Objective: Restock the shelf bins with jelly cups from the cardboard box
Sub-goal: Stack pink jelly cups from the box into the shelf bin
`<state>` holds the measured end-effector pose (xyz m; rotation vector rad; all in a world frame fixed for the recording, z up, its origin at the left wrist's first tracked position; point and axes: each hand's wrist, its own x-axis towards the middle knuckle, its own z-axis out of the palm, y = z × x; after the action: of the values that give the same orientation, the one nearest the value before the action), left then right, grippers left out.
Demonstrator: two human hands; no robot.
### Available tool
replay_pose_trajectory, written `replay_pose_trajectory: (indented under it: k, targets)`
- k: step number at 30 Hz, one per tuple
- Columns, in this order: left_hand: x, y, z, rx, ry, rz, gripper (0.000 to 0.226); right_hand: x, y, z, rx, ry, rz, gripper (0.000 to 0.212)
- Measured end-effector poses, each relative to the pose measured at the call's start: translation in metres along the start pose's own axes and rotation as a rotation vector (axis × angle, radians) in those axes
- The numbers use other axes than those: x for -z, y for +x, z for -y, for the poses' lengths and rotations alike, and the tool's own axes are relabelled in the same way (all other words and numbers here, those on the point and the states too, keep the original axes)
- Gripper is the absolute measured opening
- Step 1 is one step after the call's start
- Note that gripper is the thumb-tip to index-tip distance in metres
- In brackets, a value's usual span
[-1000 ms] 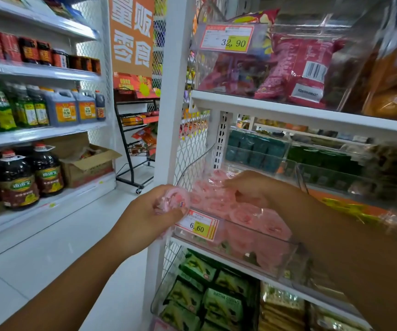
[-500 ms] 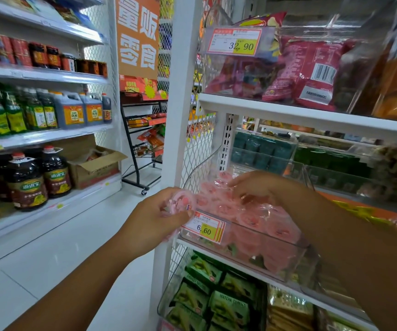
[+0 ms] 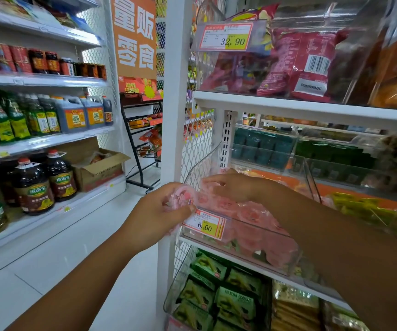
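Jelly cups (image 3: 183, 198) pinched in left grip (image 3: 154, 218), right grip (image 3: 233, 187) flat on pink pile (image 3: 252, 215) in clear bin (image 3: 264, 227)

We count 2 hands: left hand (image 3: 154, 218), right hand (image 3: 230, 187). 2 price tags (image 3: 226, 37), 1 cardboard box (image 3: 99, 170). Jelly cups (image 3: 252, 218) too packed to count.

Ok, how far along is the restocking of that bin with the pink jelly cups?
Done: the clear bin behind the 6.60 price tag holds a pile of pink jelly cups. In hand: the left hand grips a few more cups at the bin's front corner, while the right hand lies on the pile. Left: those cups go in; how many remain to stock is not shown.
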<state>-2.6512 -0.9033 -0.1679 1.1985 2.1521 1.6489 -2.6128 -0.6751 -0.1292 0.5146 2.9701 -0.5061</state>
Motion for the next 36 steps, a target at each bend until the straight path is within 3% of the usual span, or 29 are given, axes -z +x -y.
replay_pose_trajectory:
  k: [10,14,17,19,22,24,28,31,34,36]
  targets:
    - [-0.002,-0.001,-0.003,-0.008,-0.018,-0.005,0.017,0.009,-0.016,-0.007,0.004,0.111,0.046,0.049]
    - [-0.005,0.0,-0.006,-0.026,-0.034,0.007,0.017,0.004,-0.015,-0.011,0.018,0.103,-0.01,0.045]
    - [-0.008,0.002,-0.011,-0.037,-0.016,0.003,0.022,0.013,-0.025,-0.01,0.089,0.11,-0.145,0.036]
    - [-0.011,0.006,-0.015,-0.028,0.017,-0.013,0.028,0.023,-0.041,-0.005,0.129,0.292,-0.137,0.031]
    - [-0.017,0.013,-0.018,0.021,0.078,-0.038,0.05,0.037,-0.068,0.002,0.196,0.661,0.058,0.024]
    - [-0.024,0.017,-0.023,0.028,0.069,-0.029,0.058,0.039,-0.079,0.006,0.235,0.72,0.104,0.023]
    - [-0.034,0.023,-0.039,-0.023,0.06,0.015,0.064,0.048,-0.077,0.0,0.178,0.763,-0.094,0.016]
    - [-0.031,0.027,-0.039,-0.047,0.057,-0.017,0.061,0.065,-0.068,-0.027,-0.024,0.556,-0.295,0.012]
    - [-0.026,0.024,-0.034,-0.035,0.039,0.006,0.045,0.065,-0.056,-0.054,-0.243,0.22,-0.205,0.012]
    - [-0.024,0.021,-0.032,-0.031,0.005,0.064,0.041,0.058,-0.049,-0.056,-0.308,0.084,-0.145,0.023]
